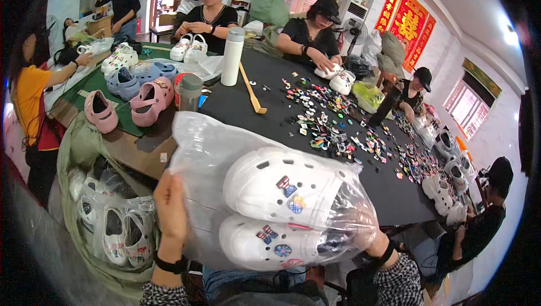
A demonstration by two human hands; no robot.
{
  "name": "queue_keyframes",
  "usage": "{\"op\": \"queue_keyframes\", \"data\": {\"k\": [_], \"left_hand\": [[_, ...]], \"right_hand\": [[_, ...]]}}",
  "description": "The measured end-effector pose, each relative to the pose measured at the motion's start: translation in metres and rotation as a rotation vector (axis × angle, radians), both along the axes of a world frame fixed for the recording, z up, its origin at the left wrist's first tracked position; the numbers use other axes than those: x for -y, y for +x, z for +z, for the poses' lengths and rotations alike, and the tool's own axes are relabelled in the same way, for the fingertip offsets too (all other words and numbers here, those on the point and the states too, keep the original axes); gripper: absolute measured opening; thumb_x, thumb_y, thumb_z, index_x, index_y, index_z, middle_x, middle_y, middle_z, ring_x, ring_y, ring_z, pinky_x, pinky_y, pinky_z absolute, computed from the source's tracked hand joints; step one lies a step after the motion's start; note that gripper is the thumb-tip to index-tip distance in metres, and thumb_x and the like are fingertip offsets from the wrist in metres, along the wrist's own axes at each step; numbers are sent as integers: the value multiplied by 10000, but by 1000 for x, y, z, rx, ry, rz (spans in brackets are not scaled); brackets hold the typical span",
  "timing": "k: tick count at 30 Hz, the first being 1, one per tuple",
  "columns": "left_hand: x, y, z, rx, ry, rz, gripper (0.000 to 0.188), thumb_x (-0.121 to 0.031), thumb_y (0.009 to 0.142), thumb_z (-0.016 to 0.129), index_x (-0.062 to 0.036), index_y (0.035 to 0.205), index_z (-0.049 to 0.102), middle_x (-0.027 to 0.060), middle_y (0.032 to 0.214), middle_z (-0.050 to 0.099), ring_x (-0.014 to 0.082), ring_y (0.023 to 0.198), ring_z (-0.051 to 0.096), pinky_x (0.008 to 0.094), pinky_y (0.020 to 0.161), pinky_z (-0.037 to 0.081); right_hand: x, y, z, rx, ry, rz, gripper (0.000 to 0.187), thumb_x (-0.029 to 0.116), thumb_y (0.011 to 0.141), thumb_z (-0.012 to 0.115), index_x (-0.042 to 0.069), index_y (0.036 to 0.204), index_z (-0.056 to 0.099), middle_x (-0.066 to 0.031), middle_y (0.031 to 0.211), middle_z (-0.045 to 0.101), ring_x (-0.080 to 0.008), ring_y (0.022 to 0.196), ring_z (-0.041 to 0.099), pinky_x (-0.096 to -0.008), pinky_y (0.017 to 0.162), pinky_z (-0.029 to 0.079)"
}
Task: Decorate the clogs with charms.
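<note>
From my distant seat I take the clear bag as my mark. At its left is an open green sack with wrapped shoes inside, and beyond its upper left corner are pink clogs. The left hand is at the bag's left edge, and I see its fingers closed narrowly on the plastic. Beyond the bag, on the dark tabletop, a white bottle stands upright and a wooden stick lies beside it. Inside the bag, two white clogs with ornaments lie side by side. At the bag's right end, the right hand holds their heel side; through shiny plastic I cannot tell each finger's position. Beyond the bag's right part, colourful charms are scattered.
</note>
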State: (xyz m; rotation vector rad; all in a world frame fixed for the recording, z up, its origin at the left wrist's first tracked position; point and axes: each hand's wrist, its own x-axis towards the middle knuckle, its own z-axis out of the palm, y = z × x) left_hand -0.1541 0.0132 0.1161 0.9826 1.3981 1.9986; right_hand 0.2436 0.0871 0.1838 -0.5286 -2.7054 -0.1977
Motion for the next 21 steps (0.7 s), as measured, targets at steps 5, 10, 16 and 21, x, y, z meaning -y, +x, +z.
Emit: {"op": "queue_keyframes", "data": {"k": [5, 10, 16, 21], "left_hand": [[17, -40, -1, 305, 26, 271, 474, -262, 981, 548, 19, 1351, 454, 66, 1257, 539, 141, 1093, 520, 276, 948, 418], [31, -70, -16, 434, 69, 299, 522, -285, 970, 567, -4, 1386, 423, 57, 1267, 529, 157, 1120, 514, 290, 952, 425], [23, -63, -10, 433, 108, 295, 478, -281, 971, 573, -14, 1351, 462, 51, 1232, 542, 145, 1073, 529, 279, 922, 432], [25, -83, -23, 116, 72, 49, 352, -274, 980, 561, 4, 1196, 554, 13, 1110, 564, 106, 988, 515, 257, 881, 421]], "right_hand": [[1, -8, 32, 67, 156, -120, 378, 135, 640, 678, 96, 1016, 665, -28, 923, 598, -236, 844, 554, -366, 728, 445], [2, 0, 44, 115, 175, -227, 276, 176, 760, 703, 117, 1026, 660, 6, 812, 526, -194, 759, 531, -329, 673, 425], [2, 14, 51, 7, 273, -236, 308, 180, 720, 719, 135, 1020, 666, 9, 753, 492, -197, 713, 501, -330, 653, 407], [2, 41, 49, -2, 431, -267, 318, 168, 696, 734, 138, 1006, 670, 5, 747, 488, -194, 701, 494, -327, 631, 386]]}}
